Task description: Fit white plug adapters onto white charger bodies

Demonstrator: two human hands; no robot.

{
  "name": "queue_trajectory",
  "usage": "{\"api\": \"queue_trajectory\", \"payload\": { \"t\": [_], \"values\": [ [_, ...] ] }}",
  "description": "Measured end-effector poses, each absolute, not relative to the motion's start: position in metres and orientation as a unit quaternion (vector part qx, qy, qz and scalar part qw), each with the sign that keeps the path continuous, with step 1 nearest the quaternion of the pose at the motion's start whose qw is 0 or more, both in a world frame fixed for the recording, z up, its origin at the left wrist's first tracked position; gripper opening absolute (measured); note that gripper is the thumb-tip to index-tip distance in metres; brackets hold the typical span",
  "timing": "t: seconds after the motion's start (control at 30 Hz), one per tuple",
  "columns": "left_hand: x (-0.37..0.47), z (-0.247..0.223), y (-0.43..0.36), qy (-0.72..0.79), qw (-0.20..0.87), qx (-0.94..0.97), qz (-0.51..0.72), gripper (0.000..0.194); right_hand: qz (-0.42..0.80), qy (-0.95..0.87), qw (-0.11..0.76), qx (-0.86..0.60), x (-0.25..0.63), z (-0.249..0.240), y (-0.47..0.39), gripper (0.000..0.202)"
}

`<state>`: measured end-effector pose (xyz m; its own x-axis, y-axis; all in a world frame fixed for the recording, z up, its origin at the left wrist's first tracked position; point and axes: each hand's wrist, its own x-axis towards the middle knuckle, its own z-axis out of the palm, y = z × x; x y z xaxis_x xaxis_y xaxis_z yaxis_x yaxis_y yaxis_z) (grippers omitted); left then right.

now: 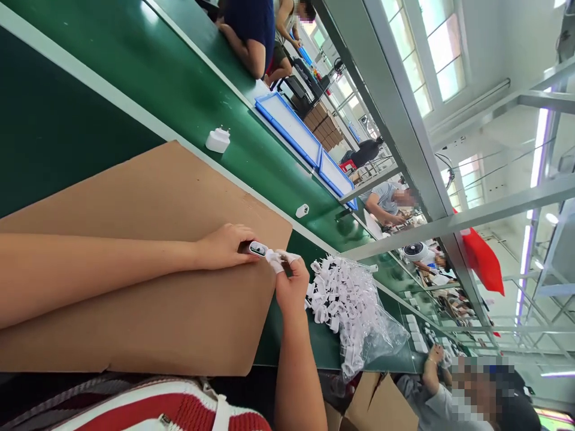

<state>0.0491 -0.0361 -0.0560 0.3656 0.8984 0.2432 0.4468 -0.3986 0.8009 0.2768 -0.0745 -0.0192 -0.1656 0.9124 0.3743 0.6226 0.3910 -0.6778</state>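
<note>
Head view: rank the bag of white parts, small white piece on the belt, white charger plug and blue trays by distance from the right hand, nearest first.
From the right hand:
1. Bag of white parts, just beside it.
2. Small white piece, on the belt beyond.
3. White charger plug, up the belt by the cardboard.
4. Blue trays, farthest.

- Bright daylight comes through the tall white-framed windows (pixel 431 54), which are blown out to near white.
- A long violet-white ceiling tube light (pixel 536 161) glows with a soft halo.
- The glossy dark green work table (pixel 179 78) carries pale sheen — no hard shadows.
- The whole view is tilted and stretched at the edges; straight beams lean.
- Near things are sharp; the far end of the line looks soft, perhaps from haze.
- Faces are pixelated.
</note>
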Motion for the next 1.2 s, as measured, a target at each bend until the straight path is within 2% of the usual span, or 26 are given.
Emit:
{"api": "queue_trajectory", "payload": {
  "t": [0.17,0.33,0.87,1.2],
  "values": [
    [0.049,-0.063,-0.034,0.427,0.329,0.759,0.366,0.034,0.089,-0.827,0.263,-0.489,0.251,-0.003,-0.057,0.035],
    [0.05,-0.062,-0.035,0.422,0.334,0.757,0.37,0.03,0.046,-0.852,0.165,-0.495,0.241,0.007,-0.05,0.046],
    [0.049,-0.062,-0.034,0.439,0.334,0.754,0.356,0.032,0.032,-0.869,0.103,-0.483,0.239,0.017,-0.047,0.046],
    [0.051,-0.054,-0.031,0.476,0.365,0.731,0.326,0.032,-0.048,-0.866,0.039,-0.496,0.23,0.023,-0.037,0.02]
  ]
}}
